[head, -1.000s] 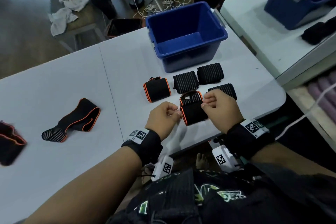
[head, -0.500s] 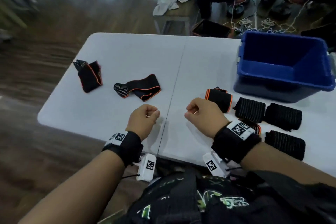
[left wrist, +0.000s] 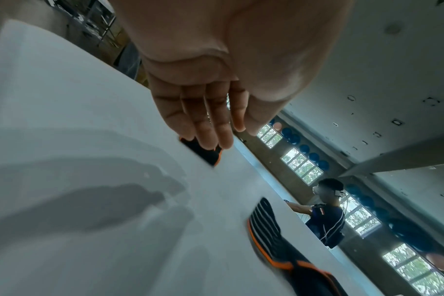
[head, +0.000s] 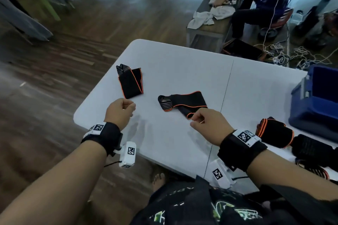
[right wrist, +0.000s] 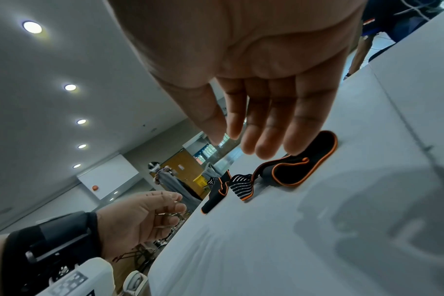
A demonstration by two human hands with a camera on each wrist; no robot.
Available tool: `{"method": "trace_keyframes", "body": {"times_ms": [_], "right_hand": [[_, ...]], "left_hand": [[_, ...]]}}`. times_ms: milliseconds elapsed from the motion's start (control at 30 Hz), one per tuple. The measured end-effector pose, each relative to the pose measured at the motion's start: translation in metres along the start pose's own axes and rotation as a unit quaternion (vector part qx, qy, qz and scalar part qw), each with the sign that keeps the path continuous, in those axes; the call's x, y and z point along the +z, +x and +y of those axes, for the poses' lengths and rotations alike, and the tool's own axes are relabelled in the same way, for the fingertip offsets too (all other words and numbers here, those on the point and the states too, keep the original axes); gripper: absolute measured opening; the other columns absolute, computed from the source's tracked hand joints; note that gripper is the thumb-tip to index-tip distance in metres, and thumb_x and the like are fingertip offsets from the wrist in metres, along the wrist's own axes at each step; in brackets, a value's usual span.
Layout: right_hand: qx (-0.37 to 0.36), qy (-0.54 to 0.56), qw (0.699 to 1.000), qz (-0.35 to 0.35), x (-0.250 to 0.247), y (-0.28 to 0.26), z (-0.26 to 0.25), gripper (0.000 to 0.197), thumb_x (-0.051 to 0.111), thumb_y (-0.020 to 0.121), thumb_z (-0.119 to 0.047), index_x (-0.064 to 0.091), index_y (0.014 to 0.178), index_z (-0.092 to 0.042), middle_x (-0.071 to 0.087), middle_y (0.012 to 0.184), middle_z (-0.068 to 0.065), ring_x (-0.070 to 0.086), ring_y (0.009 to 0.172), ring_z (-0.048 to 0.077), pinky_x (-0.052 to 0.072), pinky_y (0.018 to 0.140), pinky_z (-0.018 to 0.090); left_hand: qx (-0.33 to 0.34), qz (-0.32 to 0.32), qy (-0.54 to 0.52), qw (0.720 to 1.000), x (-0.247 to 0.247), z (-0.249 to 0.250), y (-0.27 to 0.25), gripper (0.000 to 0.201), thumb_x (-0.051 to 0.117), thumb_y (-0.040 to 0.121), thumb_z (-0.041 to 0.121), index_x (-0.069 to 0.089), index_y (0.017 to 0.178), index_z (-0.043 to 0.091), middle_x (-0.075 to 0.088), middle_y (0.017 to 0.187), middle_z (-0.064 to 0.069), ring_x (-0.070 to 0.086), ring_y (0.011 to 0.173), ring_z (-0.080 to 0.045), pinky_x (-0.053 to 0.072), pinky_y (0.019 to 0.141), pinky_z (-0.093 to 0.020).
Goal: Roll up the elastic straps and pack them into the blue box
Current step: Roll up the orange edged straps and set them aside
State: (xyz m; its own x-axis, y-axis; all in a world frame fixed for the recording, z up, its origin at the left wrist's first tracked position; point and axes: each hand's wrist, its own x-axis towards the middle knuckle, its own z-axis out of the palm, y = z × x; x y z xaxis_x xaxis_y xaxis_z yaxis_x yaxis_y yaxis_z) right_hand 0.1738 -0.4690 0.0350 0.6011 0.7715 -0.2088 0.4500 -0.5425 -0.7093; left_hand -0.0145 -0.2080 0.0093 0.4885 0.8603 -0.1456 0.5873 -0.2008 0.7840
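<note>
Two unrolled black elastic straps with orange edging lie on the white table (head: 182,64). One strap (head: 182,102) sprawls in the middle, the other is folded (head: 130,82) near the left corner. My right hand (head: 195,118) hovers at the near end of the middle strap (right wrist: 299,170), fingers relaxed and holding nothing. My left hand (head: 128,107) hangs loosely curled and empty just short of the folded strap (left wrist: 205,154). The blue box (head: 318,100) stands at the right edge. Rolled straps (head: 274,133) lie in front of it.
The table's left corner and near edge are close to my left hand. Behind the table a seated person (head: 259,5) works at a bench with white cloths, and cables (head: 292,55) lie on the floor.
Both hands let go of the rolled strap by the box and moved left across the table to the unrolled straps. The view swung left with them.
</note>
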Motion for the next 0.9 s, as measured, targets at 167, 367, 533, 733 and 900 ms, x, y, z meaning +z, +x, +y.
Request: {"method": "trace_keyframes", "body": {"times_ms": [167,367,533,733,900], "right_hand": [[0.025,-0.007,0.999,0.024,0.027,0.037,-0.036,0.007,0.067,0.087,-0.026,0.065,0.092,-0.021,0.065,0.087,-0.008,0.06,0.081,0.01,0.048,0.072,0.024],[0.042,-0.038,0.998,0.033,0.058,0.072,-0.067,0.008,0.065,0.088,-0.024,0.064,0.096,-0.021,0.062,0.092,-0.008,0.058,0.084,0.011,0.043,0.073,0.024],[0.058,-0.067,0.996,0.017,0.082,0.085,-0.081,0.022,0.065,0.088,-0.025,0.066,0.11,-0.02,0.057,0.112,-0.002,0.06,0.096,0.015,0.05,0.088,0.031],[0.071,-0.108,0.992,-0.005,0.098,0.099,-0.083,0.029,0.06,0.091,-0.026,0.062,0.119,-0.019,0.049,0.124,-0.001,0.06,0.101,0.018,0.046,0.088,0.024],[0.081,-0.093,0.992,0.013,0.108,0.099,-0.078,0.031,0.06,0.091,-0.024,0.055,0.121,-0.022,0.048,0.12,-0.001,0.059,0.094,0.017,0.05,0.087,0.032]], "left_hand": [[0.03,-0.002,0.038,0.999,-0.034,-0.01,0.083,0.008,0.066,0.093,0.026,0.064,0.098,0.02,0.072,0.092,-0.005,0.071,0.08,-0.025,0.058,0.076,-0.04],[0.036,-0.001,0.078,0.996,-0.051,-0.011,0.169,0.031,0.066,0.09,0.032,0.06,0.117,0.02,0.068,0.101,0.001,0.069,0.096,-0.025,0.053,0.09,-0.038],[0.033,-0.028,0.13,0.991,-0.05,-0.007,0.215,0.05,0.063,0.093,0.03,0.053,0.139,0.013,0.053,0.139,-0.012,0.058,0.121,-0.03,0.044,0.1,-0.036],[0.039,-0.063,0.143,0.987,-0.044,-0.011,0.243,0.067,0.062,0.093,0.021,0.036,0.154,0.014,0.038,0.157,-0.013,0.043,0.14,-0.031,0.036,0.113,-0.037],[0.003,-0.093,0.112,0.989,-0.043,-0.026,0.257,0.063,0.07,0.087,0.031,0.051,0.145,0.018,0.069,0.113,-0.002,0.065,0.114,-0.028,0.049,0.105,-0.039]]}}
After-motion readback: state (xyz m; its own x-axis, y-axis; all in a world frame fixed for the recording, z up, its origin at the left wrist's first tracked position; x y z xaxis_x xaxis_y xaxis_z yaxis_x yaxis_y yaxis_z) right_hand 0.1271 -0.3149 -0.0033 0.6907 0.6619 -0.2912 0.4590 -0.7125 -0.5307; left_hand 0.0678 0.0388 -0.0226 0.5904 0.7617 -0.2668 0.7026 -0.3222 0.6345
